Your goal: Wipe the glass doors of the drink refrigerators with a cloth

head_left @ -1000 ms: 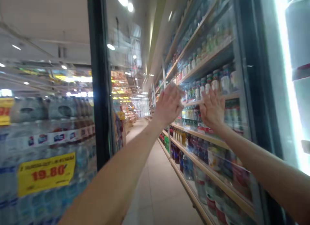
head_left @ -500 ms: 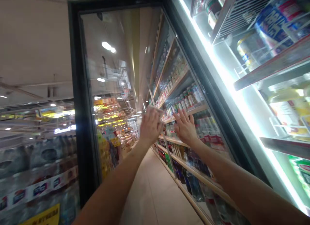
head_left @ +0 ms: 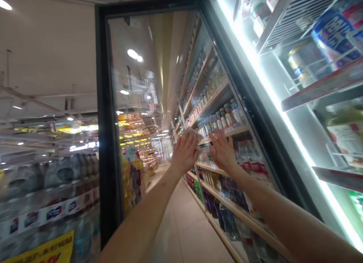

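Observation:
Both my arms reach forward to an open glass cooler door (head_left: 141,85) with a black frame (head_left: 103,142). My left hand (head_left: 185,151) presses against the glass with its fingers bent over something small and pale (head_left: 190,131) that I cannot make out. My right hand (head_left: 222,151) lies flat on the glass beside it, fingers spread and holding nothing. Through the glass I see aisle shelves of drink bottles (head_left: 224,119).
The lit cooler interior (head_left: 320,89) with wire shelves, cans (head_left: 300,66) and cartons stands at the right. Stacked packs of water bottles (head_left: 42,202) with a yellow price tag (head_left: 42,251) stand at the left. A tiled aisle floor (head_left: 181,225) runs ahead.
The view has swung up and right, bringing the cooler's lit shelves into sight. Both hands stay on the glass side by side, slightly lower in the picture.

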{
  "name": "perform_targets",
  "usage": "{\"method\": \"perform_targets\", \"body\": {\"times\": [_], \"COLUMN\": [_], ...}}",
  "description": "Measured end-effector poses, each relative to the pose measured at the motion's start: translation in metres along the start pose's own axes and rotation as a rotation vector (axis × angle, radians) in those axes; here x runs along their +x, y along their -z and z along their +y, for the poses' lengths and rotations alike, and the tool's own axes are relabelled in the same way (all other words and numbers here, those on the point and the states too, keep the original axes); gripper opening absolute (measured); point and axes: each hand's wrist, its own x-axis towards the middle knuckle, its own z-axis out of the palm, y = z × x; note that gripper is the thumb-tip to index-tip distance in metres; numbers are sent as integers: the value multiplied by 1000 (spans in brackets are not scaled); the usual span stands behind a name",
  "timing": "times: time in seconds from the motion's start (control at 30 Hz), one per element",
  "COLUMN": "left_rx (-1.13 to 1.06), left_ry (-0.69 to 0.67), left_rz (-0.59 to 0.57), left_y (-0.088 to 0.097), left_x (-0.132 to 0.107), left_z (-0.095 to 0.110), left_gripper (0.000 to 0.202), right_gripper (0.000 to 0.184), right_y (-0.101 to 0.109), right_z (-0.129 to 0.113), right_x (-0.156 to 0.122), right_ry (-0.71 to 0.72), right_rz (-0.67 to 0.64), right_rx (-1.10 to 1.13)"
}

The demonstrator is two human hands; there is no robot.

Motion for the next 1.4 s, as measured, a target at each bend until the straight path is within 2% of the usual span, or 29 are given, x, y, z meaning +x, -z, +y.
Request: {"method": "perform_targets", "body": {"times": [0.03,0.07,0.17,0.23,0.3,0.4,0.47,0.5,0.53,0.57,0.63,0.67,0.7,0.73,0.77,0.8,0.87,0.9,0.93,0.97,1.0,1.03,1.13,1.17,1.2,1.27,1.33,1.4], "left_rx": [1,7,44,64,67,42,16,10,13,26,79,101,114,115,103,82,32,13,2,3,17,41,113,117,108,59,1,-41], "left_ry": [-43,-28,225,348,281,-14,-211,-252,-234,-156,123,218,264,241,154,25,-316,-448,-535,-551,-493,-376,58,115,104,-90,-383,-596], "left_rz": [-26,-31,65,162,183,91,17,-12,-23,-21,52,70,73,51,12,-36,-98,-123,-146,-157,-152,-128,-1,13,5,-56,-138,-194], "left_y": [0,1,11,15,12,2,0,2,6,11,21,25,27,28,28,26,21,19,19,19,21,24,32,33,33,32,30,30], "left_x": [-1,-1,-4,-9,-18,-35,-43,-46,-47,-47,-49,-53,-59,-67,-78,-91,-114,-122,-125,-124,-119,-112,-93,-94,-99,-120,-143,-155], "left_z": [0,-7,-49,-62,-45,7,20,13,-1,-20,-58,-69,-72,-67,-53,-35,1,13,17,13,2,-13,-55,-58,-54,-30,-2,7], "left_gripper": [49,48,50,51,50,43,41,41,43,44,47,48,49,49,48,48,48,48,49,49,49,49,49,50,51,51,49,48], "right_gripper": [47,47,47,47,48,48,47,47,48,48,50,51,51,51,51,50,48,48,47,47,47,48,49,50,50,49,47,45], "right_y": [1,1,1,1,1,0,-1,-1,-2,-2,-3,-4,-4,-3,-3,-2,0,1,1,2,2,1,0,0,1,4,7,9], "right_z": [0,0,-1,-1,-1,0,1,1,2,2,3,3,3,2,2,1,0,0,0,1,1,2,3,1,-2,-11,-22,-30], "right_x": [0,0,0,0,0,0,0,0,0,0,-1,-1,-1,-1,-2,-2,-2,-2,-2,-2,-2,-2,-5,-7,-10,-19,-31,-45], "right_ry": [1,2,-3,-3,-5,-13,-19,-20,-21,-21,-21,-23,-25,-28,-29,-27,-22,-21,-21,-23,-25,-28,-20,-1,34,160,309,389], "right_rz": [-3,-6,-11,-12,-10,-15,-22,-22,-22,-21,-20,-19,-19,-16,-12,-10,-16,-21,-27,-32,-34,-31,-17,-20,-30,-71,-123,-146], "right_rx": [-7,-13,-24,-26,-22,-14,-12,-12,-12,-13,-14,-15,-15,-15,-16,-18,-23,-27,-29,-30,-28,-24,-7,-1,5,18,31,36]}}
